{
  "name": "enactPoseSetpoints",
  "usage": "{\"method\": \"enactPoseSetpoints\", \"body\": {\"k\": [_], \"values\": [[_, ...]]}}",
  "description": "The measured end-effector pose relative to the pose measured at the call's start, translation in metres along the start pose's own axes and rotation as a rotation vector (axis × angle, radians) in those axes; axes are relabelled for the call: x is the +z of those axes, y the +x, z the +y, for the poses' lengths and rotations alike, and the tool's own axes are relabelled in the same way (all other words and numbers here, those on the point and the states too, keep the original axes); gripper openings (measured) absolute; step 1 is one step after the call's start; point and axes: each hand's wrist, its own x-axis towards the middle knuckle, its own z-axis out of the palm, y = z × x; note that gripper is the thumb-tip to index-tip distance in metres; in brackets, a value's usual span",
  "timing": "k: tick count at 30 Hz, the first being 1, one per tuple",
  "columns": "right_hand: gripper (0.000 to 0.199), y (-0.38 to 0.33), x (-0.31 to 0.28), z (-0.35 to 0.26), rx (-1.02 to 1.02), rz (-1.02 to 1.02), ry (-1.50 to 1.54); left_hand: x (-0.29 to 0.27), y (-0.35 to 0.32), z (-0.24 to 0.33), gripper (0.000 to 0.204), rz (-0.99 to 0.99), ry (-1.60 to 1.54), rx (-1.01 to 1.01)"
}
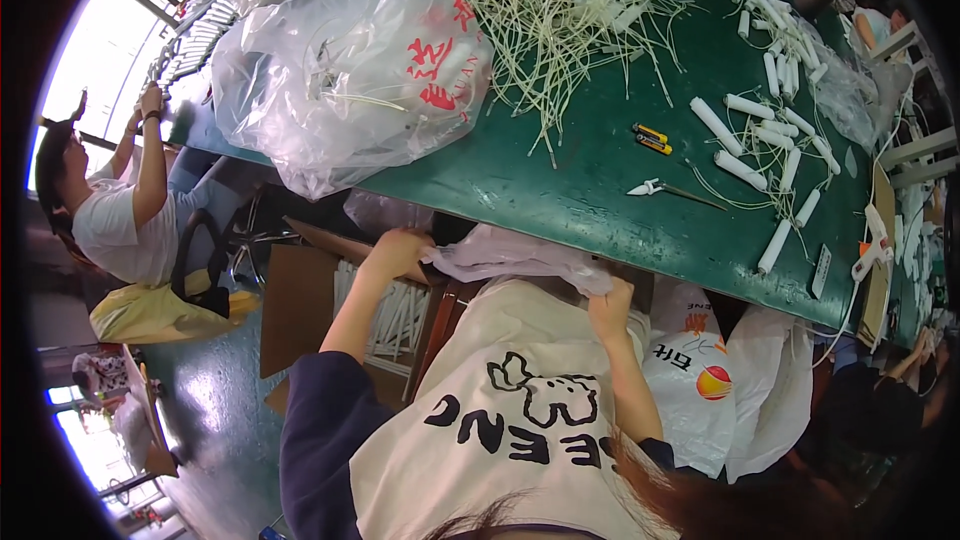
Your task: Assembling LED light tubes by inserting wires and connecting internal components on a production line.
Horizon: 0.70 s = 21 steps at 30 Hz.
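Below the near edge of the green table point(560, 208), I stretch a thin, translucent plastic bag point(515, 252) across my lap. My left hand point(403, 248) is closed on its left end, beside an open cardboard box. At its other end, my right hand point(612, 304) grips the plastic with bent fingers. On the table to the left bulges a big clear plastic bag point(300, 90) with red printing. White tubes with pale thin wires point(545, 50) are heaped at the far middle. Two small yellow-and-black batteries point(652, 138) lie nearer, next to a white pointed piece with a thin tail point(645, 187).
Long white sticks fill the cardboard box point(290, 310) at my left. More white tubes point(740, 170) lie scattered on the table's right, near a white glue gun point(873, 250) with a cord. White printed sacks point(690, 380) hang at my right. A co-worker point(120, 200) sits at the far left.
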Motion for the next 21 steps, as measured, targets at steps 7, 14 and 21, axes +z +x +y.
{"method": "enactPoseSetpoints", "body": {"k": [7, 14, 21], "values": [[0.012, -0.005, -0.031, -0.036, -0.202, 0.319, 0.052, -0.123, -0.010, 0.089, 0.022, 0.288, -0.252, -0.288], [0.012, -0.018, -0.053, -0.051, -0.408, 0.550, -0.054, -0.134, -0.012, 0.134, 0.050, 0.399, -0.995, -0.306], [0.024, -0.027, -0.088, -0.072, -0.283, 0.515, 0.541, -0.156, -0.002, 0.171, 0.074, 0.301, -1.359, -0.170]]}}
